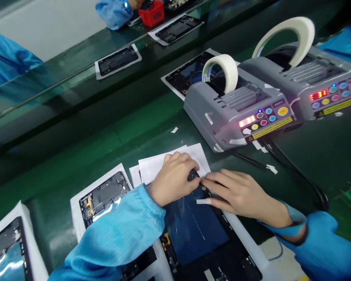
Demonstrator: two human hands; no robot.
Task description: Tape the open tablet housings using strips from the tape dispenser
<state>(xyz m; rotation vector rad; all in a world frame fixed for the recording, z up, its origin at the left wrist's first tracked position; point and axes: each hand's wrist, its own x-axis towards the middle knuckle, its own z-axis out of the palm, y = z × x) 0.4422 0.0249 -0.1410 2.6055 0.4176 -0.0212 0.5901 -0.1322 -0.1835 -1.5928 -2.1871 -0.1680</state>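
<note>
An opened tablet (pixel 199 230) with a dark blue film over its inside lies on white paper in front of me. My left hand (pixel 177 173) is closed at its upper edge, fingers curled over a small black part and thumb pressed near the corner. From the right comes my right hand (pixel 236 191), its fore fingertips touching the tablet's edge beside my left thumb. A short strip of white tape (pixel 203 201) clings to the tip of its lower finger, above the film. What lies under the meeting fingertips is hidden.
Two grey tape dispensers (pixel 234 113) with lit displays stand at the back right, a black cable (pixel 292 168) before them. More opened tablets (pixel 105 195) lie on paper to the left. Beyond, a conveyor carries tablets (pixel 118 61); a co-worker's sleeve (pixel 112 13) is near a red bin (pixel 152 13).
</note>
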